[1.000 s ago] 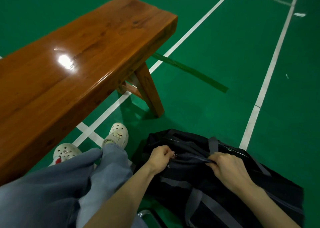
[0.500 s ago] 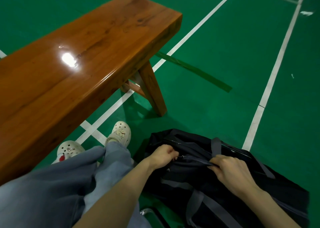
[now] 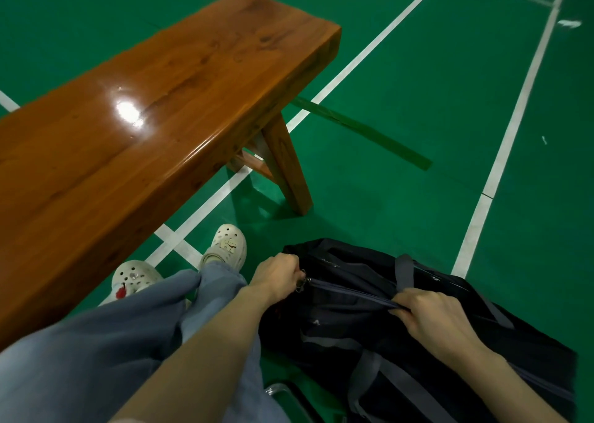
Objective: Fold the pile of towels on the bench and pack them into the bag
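Observation:
A dark navy bag (image 3: 360,323) with grey straps lies on the green floor at the lower right. Its zipper (image 3: 347,289) runs closed between my hands. My left hand (image 3: 276,276) pinches the metal zipper pull at the bag's left end. My right hand (image 3: 434,319) grips the bag's fabric along the zipper line near a grey strap. The wooden bench (image 3: 154,101) stretches from the upper middle to the left, its top bare. No towel shows anywhere.
My legs in grey trousers and white clogs (image 3: 225,245) stand between bench and bag. White court lines (image 3: 501,152) cross the green floor. A metal chair edge (image 3: 279,390) shows at the bottom.
My left hand has drawn the zipper pull leftward, away from my right hand, and the zipper now runs shut along the bag's top. The view has shifted slightly.

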The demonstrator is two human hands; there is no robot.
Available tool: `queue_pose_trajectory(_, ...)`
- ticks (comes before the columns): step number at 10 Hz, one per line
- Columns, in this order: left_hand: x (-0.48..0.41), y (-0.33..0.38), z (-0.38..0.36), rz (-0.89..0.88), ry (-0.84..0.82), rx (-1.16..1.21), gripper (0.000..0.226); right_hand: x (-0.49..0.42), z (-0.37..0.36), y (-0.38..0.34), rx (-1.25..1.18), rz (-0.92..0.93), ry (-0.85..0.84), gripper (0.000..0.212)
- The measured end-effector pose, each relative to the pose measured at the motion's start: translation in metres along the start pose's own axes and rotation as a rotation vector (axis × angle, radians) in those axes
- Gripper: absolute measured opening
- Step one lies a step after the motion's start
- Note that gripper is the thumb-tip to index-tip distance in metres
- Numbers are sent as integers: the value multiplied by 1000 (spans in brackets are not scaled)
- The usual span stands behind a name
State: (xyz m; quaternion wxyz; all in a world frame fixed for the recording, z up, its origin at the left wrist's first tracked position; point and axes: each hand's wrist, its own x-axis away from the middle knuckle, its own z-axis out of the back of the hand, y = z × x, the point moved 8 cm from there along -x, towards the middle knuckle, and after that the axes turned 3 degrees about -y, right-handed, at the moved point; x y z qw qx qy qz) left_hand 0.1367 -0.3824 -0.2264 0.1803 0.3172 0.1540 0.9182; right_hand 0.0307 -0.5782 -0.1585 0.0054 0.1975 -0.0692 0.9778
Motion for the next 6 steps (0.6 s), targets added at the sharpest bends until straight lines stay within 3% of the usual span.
queue_pose_trajectory(4,-6,-15,-5,110,-22,-195,23,-24,-28,-29,-4,-79,-52,20)
queue_pose_trajectory(5,3,-2,13,120,54,-103,21,-17,-23,-27,-40,-113,-71,16)
queue_pose_trajectory(6,20,19,57,76,228,50,22,-11,14,-30,-95,-151,37,20)
